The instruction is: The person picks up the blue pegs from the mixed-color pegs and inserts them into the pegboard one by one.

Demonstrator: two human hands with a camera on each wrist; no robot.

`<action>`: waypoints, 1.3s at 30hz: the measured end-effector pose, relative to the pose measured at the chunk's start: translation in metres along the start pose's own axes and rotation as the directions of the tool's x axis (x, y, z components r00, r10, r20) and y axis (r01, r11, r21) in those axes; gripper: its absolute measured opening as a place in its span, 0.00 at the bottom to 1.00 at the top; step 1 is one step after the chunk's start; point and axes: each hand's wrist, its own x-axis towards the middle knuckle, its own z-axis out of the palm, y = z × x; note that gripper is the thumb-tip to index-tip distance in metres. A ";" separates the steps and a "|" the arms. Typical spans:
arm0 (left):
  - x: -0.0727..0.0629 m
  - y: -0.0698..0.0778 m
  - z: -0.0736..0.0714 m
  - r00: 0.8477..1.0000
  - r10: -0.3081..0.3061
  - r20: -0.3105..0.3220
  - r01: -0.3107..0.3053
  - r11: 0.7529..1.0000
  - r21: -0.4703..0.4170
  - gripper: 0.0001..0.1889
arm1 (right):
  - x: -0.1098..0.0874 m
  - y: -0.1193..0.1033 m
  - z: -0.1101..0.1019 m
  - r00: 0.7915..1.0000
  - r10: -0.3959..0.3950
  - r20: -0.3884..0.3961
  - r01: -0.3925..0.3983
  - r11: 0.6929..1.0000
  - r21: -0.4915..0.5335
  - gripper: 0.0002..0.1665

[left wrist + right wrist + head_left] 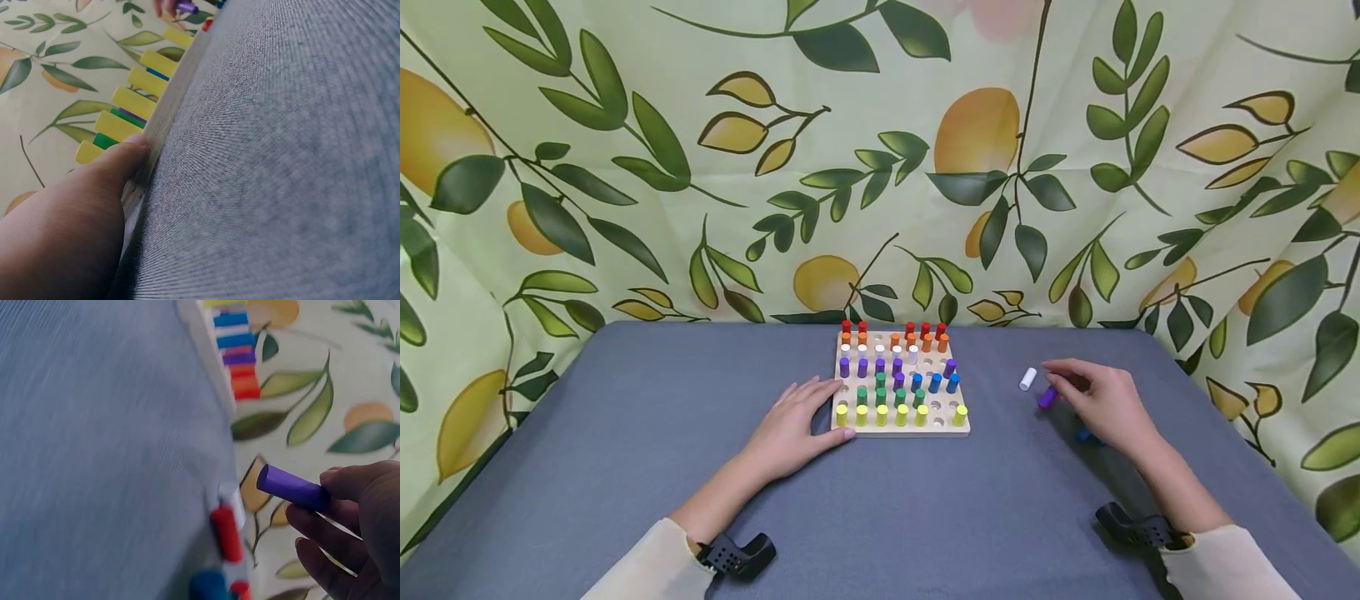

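Observation:
A wooden pegboard (898,431) holds rows of small pegs in red, orange, white, purple, blue, green and yellow, with some bare holes among them. At its left side rests my left hand (793,425), fingers fairly straight along the edge. In the left wrist view the thumb (128,156) touches the board's front edge beside a yellow peg (90,152). Off to the right of the board, my right hand (1097,400) pinches a purple peg (290,486) between thumb and fingertips. The peg sticks out from the fingers, held above the table.
Near my right hand lie a white peg (1027,379) and blue pegs (1084,436). Red pegs (226,532) show beside them in the right wrist view. Grey cloth (685,383) covers the table. A leaf-and-fruit patterned curtain (880,100) hangs behind.

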 end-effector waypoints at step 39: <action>0.001 -0.001 0.001 1.000 -0.006 0.007 0.006 1.000 0.006 0.42 | -0.028 0.054 -0.016 0.965 0.256 0.055 -0.253 0.966 -0.060 0.15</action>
